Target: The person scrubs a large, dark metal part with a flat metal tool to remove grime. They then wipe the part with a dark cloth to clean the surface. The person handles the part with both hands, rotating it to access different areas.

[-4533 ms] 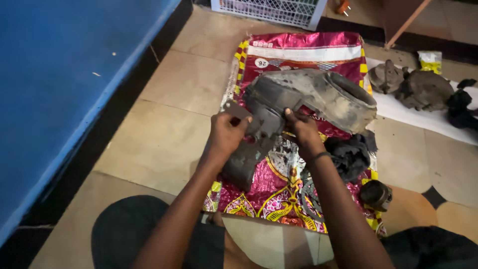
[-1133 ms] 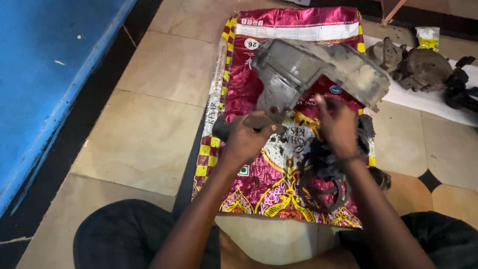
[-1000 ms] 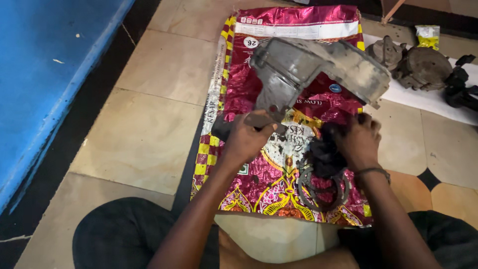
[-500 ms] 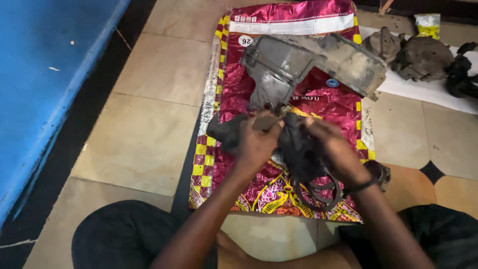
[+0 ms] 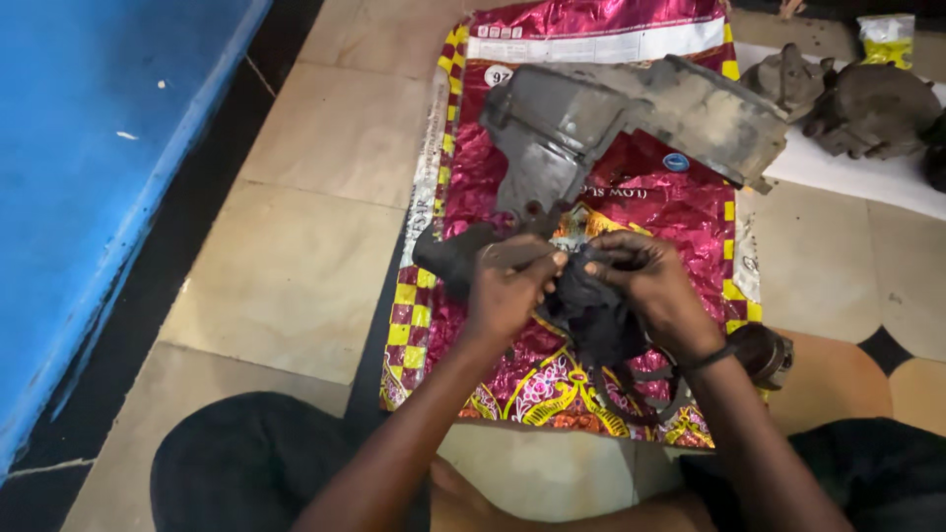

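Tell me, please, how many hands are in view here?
2. The left hand grips the lower end of the grey casing; the right hand holds a dark rag beside it, both over the magenta sack.

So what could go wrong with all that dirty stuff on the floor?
The grimy black rag pinched between the left hand and right hand may smear dirt onto skin and the shiny red sack. The big grey engine cover has rough edges close to the fingers. The small round part at the sack's edge might roll off.
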